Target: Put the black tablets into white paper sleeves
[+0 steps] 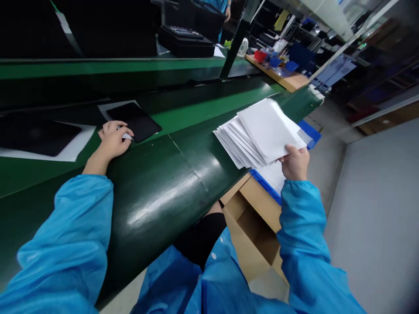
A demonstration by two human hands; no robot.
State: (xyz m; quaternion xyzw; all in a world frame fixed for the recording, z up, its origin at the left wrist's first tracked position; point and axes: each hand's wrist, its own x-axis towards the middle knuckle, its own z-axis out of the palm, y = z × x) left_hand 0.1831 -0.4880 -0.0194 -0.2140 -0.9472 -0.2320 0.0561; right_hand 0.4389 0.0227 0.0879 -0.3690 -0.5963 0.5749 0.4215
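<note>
My right hand (295, 162) grips a flat white sleeve (266, 128) by its near right corner, thumb on top. The sleeve lies over a fanned stack of similar white sleeves (237, 141) at the bench's front edge; whether the hand also holds some of these is unclear. On the left, my left hand (114, 138) has curled fingers, closed around a small white piece (127, 136), mostly hidden. It is beside the near left edge of a black tablet-like panel (135, 121), which rests on a white sheet (105, 109).
Another dark panel (36, 134) lies on white sheeting at the left. Below the green bench (170, 174) stand an open cardboard box (252, 226) and a blue tray (266, 187). A post (235, 43) rises behind; another person (225, 11) is at the back.
</note>
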